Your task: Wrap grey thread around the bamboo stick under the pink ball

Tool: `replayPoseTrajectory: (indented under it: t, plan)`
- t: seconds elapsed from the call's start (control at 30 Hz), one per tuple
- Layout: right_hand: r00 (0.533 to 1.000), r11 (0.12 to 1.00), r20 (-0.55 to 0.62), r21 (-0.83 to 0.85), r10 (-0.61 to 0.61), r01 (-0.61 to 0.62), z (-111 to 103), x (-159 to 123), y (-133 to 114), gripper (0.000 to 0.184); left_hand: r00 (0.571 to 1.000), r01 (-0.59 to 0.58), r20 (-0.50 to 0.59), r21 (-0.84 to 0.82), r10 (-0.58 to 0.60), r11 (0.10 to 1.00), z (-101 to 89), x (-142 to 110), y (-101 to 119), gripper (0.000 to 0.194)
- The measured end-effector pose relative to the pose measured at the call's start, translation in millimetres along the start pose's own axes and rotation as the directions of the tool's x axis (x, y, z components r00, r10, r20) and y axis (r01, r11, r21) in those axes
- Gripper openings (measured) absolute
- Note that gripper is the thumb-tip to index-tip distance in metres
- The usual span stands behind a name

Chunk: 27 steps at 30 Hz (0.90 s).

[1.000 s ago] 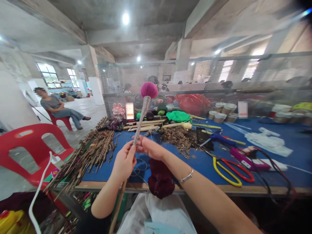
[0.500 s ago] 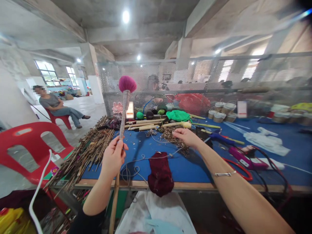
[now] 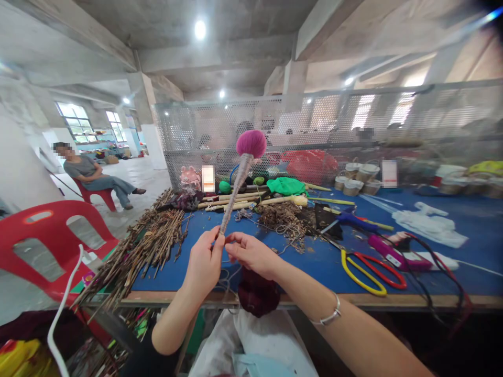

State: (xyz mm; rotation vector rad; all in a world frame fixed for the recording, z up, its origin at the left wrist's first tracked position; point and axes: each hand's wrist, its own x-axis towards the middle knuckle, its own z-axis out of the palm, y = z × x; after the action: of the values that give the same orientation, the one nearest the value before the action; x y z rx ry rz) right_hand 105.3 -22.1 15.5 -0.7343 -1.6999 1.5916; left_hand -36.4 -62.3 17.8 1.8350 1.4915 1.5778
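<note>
My left hand (image 3: pixel 205 262) is closed round a long stick (image 3: pixel 236 193) wrapped in grey thread. It points up and away, with a magenta pompom (image 3: pixel 250 143) at its tip. My right hand (image 3: pixel 251 253) sits just right of the left one. Its fingertips are pinched at the stick's lower wrapped part, apparently on thin thread. A dark red yarn bundle (image 3: pixel 255 296) lies under both hands at the blue table's (image 3: pixel 306 262) near edge.
A heap of brown twigs (image 3: pixel 137 251) covers the table's left side. Yellow-and-red scissors (image 3: pixel 371 267), a purple glue gun (image 3: pixel 393 254) with cables, bamboo sticks (image 3: pixel 243 201) and yarn balls lie further back. A red chair (image 3: pixel 51 241) stands left. A seated person (image 3: pixel 92 175) is far left.
My right hand came back from the twig litter to the stick. The stick tilted right again, and the pompom swung from left to right.
</note>
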Motion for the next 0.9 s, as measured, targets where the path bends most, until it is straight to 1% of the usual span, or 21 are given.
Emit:
replayPoseTrajectory:
  t: [0.07, 0.1, 0.13, 0.2, 0.27, 0.3, 0.4, 0.47, 0.57, 0.63, 0.7, 0.77, 0.8, 0.87, 0.9]
  plan:
    - [0.989, 0.986, -0.109, -0.141, -0.101, 0.085, -5, -10, -3, 0.032, 0.995, 0.095, 0.003, -0.072, -0.095, 0.993, 1.2, 1, -4, 0.03]
    - [0.975, 0.972, -0.155, -0.199, -0.156, 0.124, -5, -16, -5, 0.031, 0.988, 0.155, 0.031, -0.129, -0.152, 0.979, 3.0, 1, -5, 0.03]
    - [0.962, 0.958, -0.184, -0.241, -0.2, 0.153, -3, -22, -7, 0.03, 0.977, 0.213, 0.069, -0.19, -0.204, 0.958, 5.7, 1, -6, 0.031]
    - [0.949, 0.943, -0.197, -0.274, -0.247, 0.188, 2, -33, -10, 0.028, 0.956, 0.291, 0.129, -0.293, -0.264, 0.911, 12.5, 0, -9, 0.032]
    - [0.947, 0.954, -0.21, -0.228, -0.245, 0.196, 3, -40, -10, 0.028, 0.951, 0.309, 0.139, -0.352, -0.277, 0.884, 19.3, -3, -10, 0.031]
    - [0.948, 0.967, -0.227, -0.175, -0.224, 0.187, 1, -42, -9, 0.029, 0.952, 0.305, 0.13, -0.37, -0.276, 0.878, 22.1, -5, -11, 0.03]
    - [0.958, 0.992, -0.264, 0.023, -0.11, 0.12, -15, -42, -4, 0.033, 0.947, 0.319, 0.12, -0.449, -0.297, 0.835, 26.3, -9, -11, 0.031]
    - [0.965, 0.995, -0.253, 0.05, -0.073, 0.089, -28, -38, 0, 0.035, 0.934, 0.351, 0.141, -0.523, -0.328, 0.777, 26.5, -10, -10, 0.036]
    - [0.969, 0.994, -0.227, -0.072, -0.094, 0.08, -39, -33, 8, 0.035, 0.915, 0.39, 0.172, -0.605, -0.365, 0.694, 26.0, -10, -9, 0.039]
    - [0.974, 0.987, -0.205, -0.144, -0.096, 0.067, -36, -33, 10, 0.034, 0.906, 0.405, 0.178, -0.63, -0.384, 0.663, 26.4, -9, -11, 0.04]
    - [0.98, 0.979, -0.187, -0.201, -0.066, 0.028, -26, -40, 5, 0.032, 0.9, 0.413, 0.175, -0.637, -0.399, 0.651, 26.9, -7, -14, 0.041]
    - [0.988, 0.953, -0.152, -0.302, -0.027, -0.02, -13, -56, -9, 0.028, 0.902, 0.402, 0.151, -0.637, -0.406, 0.658, 26.8, -5, -20, 0.04]
    - [0.993, 0.927, -0.114, -0.375, -0.011, -0.032, -7, -68, -18, 0.026, 0.903, 0.394, 0.133, -0.637, -0.409, 0.662, 26.3, -4, -23, 0.039]
    - [1.0, 0.857, 0.009, -0.514, -0.009, 0.012, -2, -99, -36, 0.024, 0.903, 0.379, 0.103, -0.647, -0.417, 0.661, 23.8, -2, -30, 0.036]
    - [0.998, 0.827, 0.063, -0.56, -0.002, 0.038, -4, -117, -43, 0.023, 0.901, 0.376, 0.095, -0.655, -0.423, 0.655, 21.9, -1, -33, 0.035]
